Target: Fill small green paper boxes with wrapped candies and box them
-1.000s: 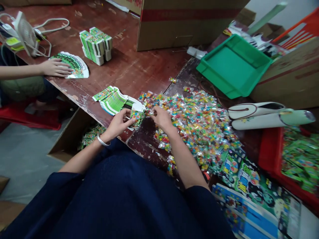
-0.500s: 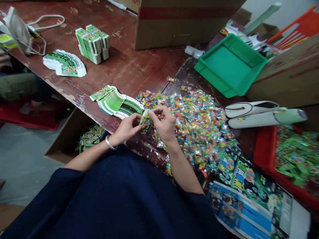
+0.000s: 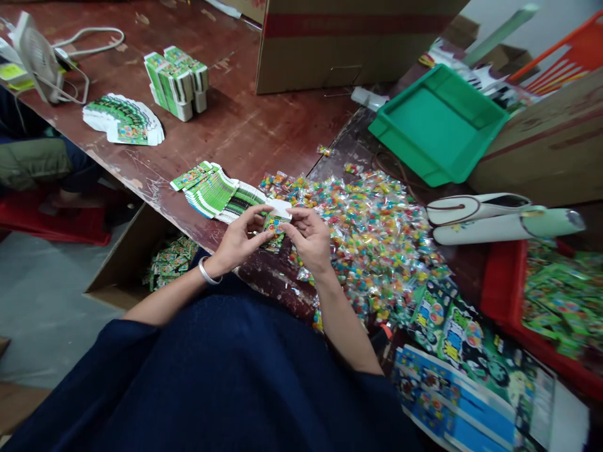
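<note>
Grey floor (image 3: pixel 51 301); chipped reddish table (image 3: pixel 301 122) bearing a cardboard box (image 3: pixel 353 47), candy-packet heap (image 3: pixel 377 235) and green tray (image 3: pixel 438 125). Left hand (image 3: pixel 239 243) and right hand (image 3: pixel 315 243), fingers nearly closed, pinch a printed carton (image 3: pixel 275 225) beside the heap.

At the frame's centre we see a small green cardboard box (image 3: pixel 275 224) with multicoloured print and a white flap (image 3: pixel 281 208); to the right, transparent plastic packets (image 3: pixel 377 235), red, yellow and blue inside; upper right, a plain green plastic tray (image 3: pixel 438 125).

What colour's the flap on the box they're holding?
The flap is white, clearest in the head view.
</note>
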Demonstrator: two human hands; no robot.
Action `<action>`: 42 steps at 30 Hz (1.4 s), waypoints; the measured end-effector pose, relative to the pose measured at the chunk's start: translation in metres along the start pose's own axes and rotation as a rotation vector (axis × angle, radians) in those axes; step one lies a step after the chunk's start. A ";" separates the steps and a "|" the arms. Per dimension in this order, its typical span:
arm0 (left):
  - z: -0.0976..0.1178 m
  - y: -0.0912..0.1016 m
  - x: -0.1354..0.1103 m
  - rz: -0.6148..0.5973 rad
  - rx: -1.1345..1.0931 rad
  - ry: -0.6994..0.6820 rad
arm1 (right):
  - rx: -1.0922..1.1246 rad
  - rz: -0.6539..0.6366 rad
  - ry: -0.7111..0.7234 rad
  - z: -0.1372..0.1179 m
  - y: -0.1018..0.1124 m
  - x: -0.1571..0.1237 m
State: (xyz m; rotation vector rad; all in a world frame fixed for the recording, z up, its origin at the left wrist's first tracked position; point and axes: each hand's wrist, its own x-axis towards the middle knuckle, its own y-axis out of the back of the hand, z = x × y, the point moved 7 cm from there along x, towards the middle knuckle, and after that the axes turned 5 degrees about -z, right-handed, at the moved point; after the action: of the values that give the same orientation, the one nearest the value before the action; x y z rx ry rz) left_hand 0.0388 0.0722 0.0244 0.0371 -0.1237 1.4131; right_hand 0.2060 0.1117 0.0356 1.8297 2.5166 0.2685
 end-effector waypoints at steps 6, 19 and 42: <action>-0.009 -0.008 0.003 -0.104 -0.138 0.104 | -0.106 0.077 0.088 0.000 -0.005 -0.010; -0.003 -0.003 -0.002 0.002 -0.034 0.026 | 0.086 0.011 -0.086 -0.005 -0.006 0.006; 0.025 0.096 -0.050 -0.436 0.554 0.334 | -0.077 0.105 -0.103 0.021 0.049 -0.014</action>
State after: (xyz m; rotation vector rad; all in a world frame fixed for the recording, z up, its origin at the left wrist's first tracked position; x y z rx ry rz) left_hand -0.0648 0.0361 0.0393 0.2681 0.5277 0.9643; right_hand 0.2589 0.1153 0.0214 1.8972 2.3144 0.2620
